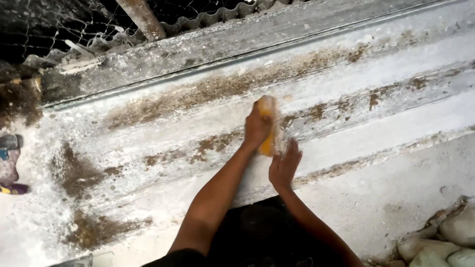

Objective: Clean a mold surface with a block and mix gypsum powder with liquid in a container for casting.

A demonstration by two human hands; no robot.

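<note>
Outdoor building site: dusty plastered ledge (346, 123), corrugated sheet (213, 17), wire mesh (59, 24), stones (445, 237).

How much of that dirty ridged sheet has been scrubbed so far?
Broad white bands of the ridged sheet already look clean. The left hand grips a yellow sponge and presses it on a ridge at the middle, while the right hand lies flat beside it. Brown stains remain along the upper ridges and at the lower left, so a good part looks undone.
</note>
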